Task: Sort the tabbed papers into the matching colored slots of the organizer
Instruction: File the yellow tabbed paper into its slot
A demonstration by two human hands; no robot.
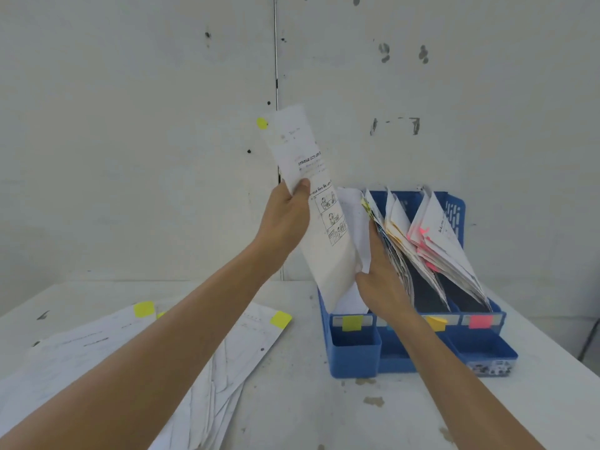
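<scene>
My left hand (289, 216) pinches a white printed paper (311, 190) with a yellow tab (261, 123) at its top corner. The sheet stands tilted, its lower end inside the leftmost slot of the blue organizer (357, 355), the one marked by a yellow label (352, 323). My right hand (380, 280) presses flat against the papers standing in that slot, holding them to the right. Orange (436, 323) and pink (477, 321) labels mark slots further right, which hold leaning papers with matching tabs.
A loose spread of white papers (201, 378) with yellow tabs (281, 319) lies on the white table at the left, under my left forearm. A white wall stands right behind the organizer. The table's right edge runs close to the organizer.
</scene>
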